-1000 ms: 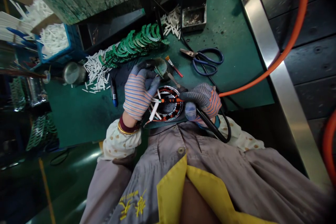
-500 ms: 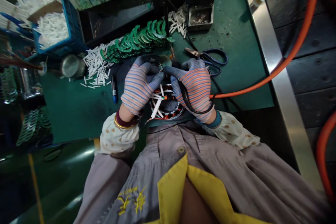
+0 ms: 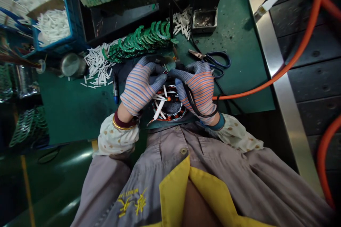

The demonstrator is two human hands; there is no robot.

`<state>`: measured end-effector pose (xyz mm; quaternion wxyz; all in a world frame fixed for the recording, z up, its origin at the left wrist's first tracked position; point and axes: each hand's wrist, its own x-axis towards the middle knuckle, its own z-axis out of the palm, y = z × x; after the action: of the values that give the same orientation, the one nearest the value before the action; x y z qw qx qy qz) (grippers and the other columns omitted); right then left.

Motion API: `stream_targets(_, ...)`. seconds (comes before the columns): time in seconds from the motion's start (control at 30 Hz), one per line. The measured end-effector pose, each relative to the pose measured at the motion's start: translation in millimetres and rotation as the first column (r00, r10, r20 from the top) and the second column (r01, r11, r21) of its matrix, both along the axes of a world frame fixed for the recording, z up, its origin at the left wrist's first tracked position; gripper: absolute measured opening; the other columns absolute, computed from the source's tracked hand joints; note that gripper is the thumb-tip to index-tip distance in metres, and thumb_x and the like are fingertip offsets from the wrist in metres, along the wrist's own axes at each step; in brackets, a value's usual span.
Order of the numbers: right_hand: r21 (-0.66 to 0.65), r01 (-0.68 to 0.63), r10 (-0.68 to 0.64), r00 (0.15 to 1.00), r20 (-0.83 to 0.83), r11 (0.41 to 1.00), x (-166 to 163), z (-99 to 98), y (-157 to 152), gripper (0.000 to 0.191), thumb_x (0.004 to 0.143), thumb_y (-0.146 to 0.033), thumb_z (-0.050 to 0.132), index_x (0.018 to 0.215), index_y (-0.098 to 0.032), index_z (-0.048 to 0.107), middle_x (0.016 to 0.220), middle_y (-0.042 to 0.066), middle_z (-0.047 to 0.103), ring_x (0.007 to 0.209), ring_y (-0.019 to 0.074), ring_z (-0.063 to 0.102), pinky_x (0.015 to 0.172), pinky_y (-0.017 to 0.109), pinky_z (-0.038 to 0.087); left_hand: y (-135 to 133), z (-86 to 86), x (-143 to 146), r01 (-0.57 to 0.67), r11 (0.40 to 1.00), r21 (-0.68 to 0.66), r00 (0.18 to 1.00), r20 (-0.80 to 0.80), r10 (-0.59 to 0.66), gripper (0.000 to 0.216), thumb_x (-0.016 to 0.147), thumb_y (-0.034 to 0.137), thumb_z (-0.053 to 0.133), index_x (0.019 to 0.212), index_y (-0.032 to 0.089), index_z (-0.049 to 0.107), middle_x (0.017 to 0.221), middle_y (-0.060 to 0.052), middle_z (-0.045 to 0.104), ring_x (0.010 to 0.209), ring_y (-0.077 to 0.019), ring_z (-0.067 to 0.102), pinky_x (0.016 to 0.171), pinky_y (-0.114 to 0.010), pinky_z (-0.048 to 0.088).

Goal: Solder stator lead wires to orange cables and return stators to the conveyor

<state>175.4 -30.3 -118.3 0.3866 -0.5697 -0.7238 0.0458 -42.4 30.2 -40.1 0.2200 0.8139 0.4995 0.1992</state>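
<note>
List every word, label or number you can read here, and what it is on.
Yellow embroidery on the grey jacket: letters and characters, upside down and too blurred to read.
Marker pen, scissors, the corded tool in the right hand: no readable marks.
No other text shows.

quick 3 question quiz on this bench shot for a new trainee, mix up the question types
1. True or false: the scissors lie on the green mat, on the far side of the right hand.
2. Multiple choice: what sits under the left hand and the right hand? A) a wound stator B) a soup bowl C) a cordless drill
3. Fill the gap: the black cable drapes over the ___ hand.

Key: 1 true; 2 A; 3 right
</note>
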Motion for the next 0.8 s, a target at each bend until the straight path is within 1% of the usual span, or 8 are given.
stream_targets(0.07,-0.004,0.015,-0.015,1.000,0.018,1.000,-0.9,0.0,-0.2,0.030,0.116,-0.039,0.069,0.138,-0.030,0.089,0.121,0.010,0.078,0.110,0.0307,0.069,0.091,0.046,0.056,1.4,1.5,0.3,-0.003,1.000,-0.004,1.000,-0.004,0.003,0.012,0.108,0.029,0.087,0.104,0.028,0.076,0.117,-0.006,0.083,0.120,-0.0321,0.079,0.116,-0.046,0.071)
stream_targets(0.13,0.030,0.053,-0.054,0.999,0.006,0.998,-1.3,-0.4,-5.5,0.037,0.121,-0.043,0.059,0.136,-0.030,0.090,0.118,0.011,0.079,0.106,0.0307,0.070,0.087,0.045,0.054,1.8,1.5,1.8,-0.020,1.000,-0.002,1.000,-0.006,0.020,0.014,0.109,0.028,0.086,0.101,0.028,0.074,0.113,-0.005,0.082,0.116,-0.0314,0.079,0.114,-0.046,0.071)
stream_targets(0.23,0.166,0.112,-0.102,0.993,-0.064,0.980,2.2,-2.4,-24.4,0.056,0.126,-0.053,0.041,0.116,-0.031,0.091,0.100,0.011,0.078,0.092,0.0293,0.070,0.078,0.045,0.052,2.3,-0.3,2.9,-0.032,0.999,0.008,0.999,-0.034,0.032,0.016,0.110,0.027,0.084,0.099,0.028,0.073,0.111,-0.005,0.080,0.113,-0.0308,0.078,0.111,-0.047,0.071)
stream_targets(0.3,0.256,0.087,-0.060,0.992,-0.111,0.963,7.1,-4.1,-38.6,0.061,0.126,-0.055,0.036,0.107,-0.033,0.090,0.084,0.008,0.072,0.082,0.0275,0.066,0.074,0.045,0.051,3.9,-0.6,1.5,-0.005,1.000,0.024,0.998,-0.059,0.006,0.018,0.109,0.028,0.086,0.097,0.027,0.072,0.112,-0.005,0.079,0.112,-0.0308,0.078,0.109,-0.047,0.072)
stream_targets(0.37,0.309,0.019,0.029,0.988,-0.149,0.951,11.6,-5.3,-47.8,0.056,0.126,-0.052,0.040,0.105,-0.034,0.089,0.076,0.006,0.066,0.077,0.0264,0.063,0.073,0.044,0.050,6.3,1.6,-0.8,0.039,0.999,0.036,0.995,-0.093,-0.035,0.020,0.109,0.031,0.087,0.096,0.027,0.073,0.115,-0.006,0.079,0.112,-0.0313,0.078,0.106,-0.048,0.071)
stream_targets(0.5,0.361,-0.064,0.145,0.968,-0.204,0.930,15.3,-6.6,-48.5,0.041,0.123,-0.045,0.052,0.107,-0.032,0.087,0.074,0.003,0.065,0.074,0.0254,0.061,0.071,0.044,0.047,9.8,12.8,-2.3,0.069,0.998,0.006,0.980,-0.189,-0.067,0.011,0.109,0.029,0.084,0.102,0.025,0.077,0.116,-0.008,0.080,0.113,-0.0330,0.080,0.108,-0.048,0.071)
stream_targets(0.67,0.357,-0.083,0.169,0.961,-0.218,0.930,16.1,-11.3,-44.7,0.032,0.120,-0.044,0.060,0.114,-0.033,0.088,0.076,0.003,0.067,0.076,0.0259,0.062,0.074,0.044,0.049,8.0,24.2,3.7,0.040,0.999,-0.030,0.959,-0.278,-0.047,0.007,0.106,0.028,0.085,0.103,0.026,0.080,0.113,-0.008,0.079,0.115,-0.0352,0.082,0.107,-0.047,0.071)
stream_targets(0.8,0.385,-0.093,0.195,0.952,-0.237,0.918,15.4,-10.6,-44.3,0.023,0.116,-0.037,0.065,0.114,-0.032,0.087,0.076,0.000,0.068,0.074,0.0234,0.062,0.071,0.043,0.048,5.7,23.7,5.5,0.041,0.999,0.005,0.960,-0.276,-0.038,0.006,0.108,0.029,0.082,0.105,0.027,0.078,0.119,-0.009,0.079,0.116,-0.0358,0.080,0.109,-0.052,0.070)
